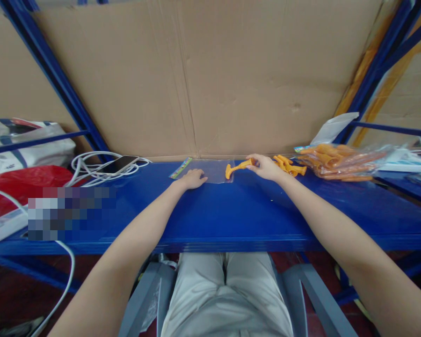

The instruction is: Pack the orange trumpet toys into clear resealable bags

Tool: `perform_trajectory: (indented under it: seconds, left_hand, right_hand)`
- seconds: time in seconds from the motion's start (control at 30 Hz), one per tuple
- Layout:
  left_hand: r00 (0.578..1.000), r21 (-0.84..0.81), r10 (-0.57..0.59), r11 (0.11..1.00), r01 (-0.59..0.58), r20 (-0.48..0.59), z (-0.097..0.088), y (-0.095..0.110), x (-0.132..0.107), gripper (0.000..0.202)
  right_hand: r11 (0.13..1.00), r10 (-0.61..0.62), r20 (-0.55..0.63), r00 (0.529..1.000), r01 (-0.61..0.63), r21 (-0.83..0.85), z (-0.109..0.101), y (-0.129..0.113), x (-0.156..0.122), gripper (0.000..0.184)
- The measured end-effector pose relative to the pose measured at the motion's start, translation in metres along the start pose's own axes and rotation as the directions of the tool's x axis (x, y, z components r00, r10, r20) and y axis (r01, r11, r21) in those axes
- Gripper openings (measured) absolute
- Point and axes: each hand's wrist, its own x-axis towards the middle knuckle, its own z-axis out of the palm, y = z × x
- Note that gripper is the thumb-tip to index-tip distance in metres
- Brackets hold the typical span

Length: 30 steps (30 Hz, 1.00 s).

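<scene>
Right hand (265,166) holds orange toy (237,167); no writing legible

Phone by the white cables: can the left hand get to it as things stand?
Probably yes. The left hand rests flat on the clear bag, holding nothing, and bare blue shelf lies between it and the phone.

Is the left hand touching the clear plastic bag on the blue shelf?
Touching. In the head view, the left hand lies flat on the near left edge of the clear plastic bag, with no gap visible between them.
</scene>
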Motion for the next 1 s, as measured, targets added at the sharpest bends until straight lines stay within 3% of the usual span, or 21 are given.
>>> perform_trajectory:
  seconds: [0.3,0.57,0.77,1.0]
  left_hand:
    - [1.000,-0.020,0.019,1.000,-0.019,0.005,0.001,-0.002,0.001,0.051]
    - [1.000,-0.015,0.015,1.000,-0.015,0.000,0.002,-0.003,0.001,0.049]
    - [0.999,-0.029,0.033,0.999,-0.034,-0.012,0.001,-0.001,0.000,0.048]
    - [0.996,-0.032,0.088,0.996,-0.088,-0.012,-0.001,0.005,-0.001,0.042]
  right_hand:
    - [0.989,0.118,0.117,0.986,-0.107,-0.097,-0.006,0.002,0.000,0.027]
    - [0.987,0.085,0.166,0.982,-0.060,-0.149,-0.023,-0.003,-0.001,0.023]
    - [0.994,0.050,0.197,0.979,-0.029,-0.110,-0.010,-0.010,-0.003,0.021]
    - [0.996,0.023,0.185,0.983,-0.039,0.084,0.006,-0.018,-0.004,0.026]
